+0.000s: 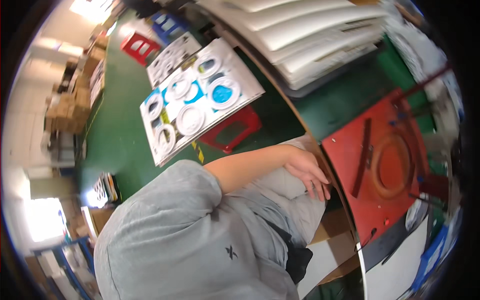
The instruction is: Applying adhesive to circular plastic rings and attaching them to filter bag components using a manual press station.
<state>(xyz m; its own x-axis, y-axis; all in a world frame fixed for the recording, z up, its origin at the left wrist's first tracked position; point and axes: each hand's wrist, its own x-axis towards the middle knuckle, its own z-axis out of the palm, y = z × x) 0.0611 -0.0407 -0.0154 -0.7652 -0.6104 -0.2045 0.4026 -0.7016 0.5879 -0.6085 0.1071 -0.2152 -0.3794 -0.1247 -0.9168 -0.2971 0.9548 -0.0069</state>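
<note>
Over by the red-surfaced bench [346,150], the left hand [306,169] lies slack across pale trousers [302,210], its grip released.

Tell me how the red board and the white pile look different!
Color: the red board is red, while the white pile is whitish.
Layers: the red board looks like one flat surface; the white pile shows several layers stacked up.
On top: the red board has a brownish oval ring and a dark strip on it; no ring or strip like that shows on the white pile.
Both look wide, and the left hand holds neither.
</note>
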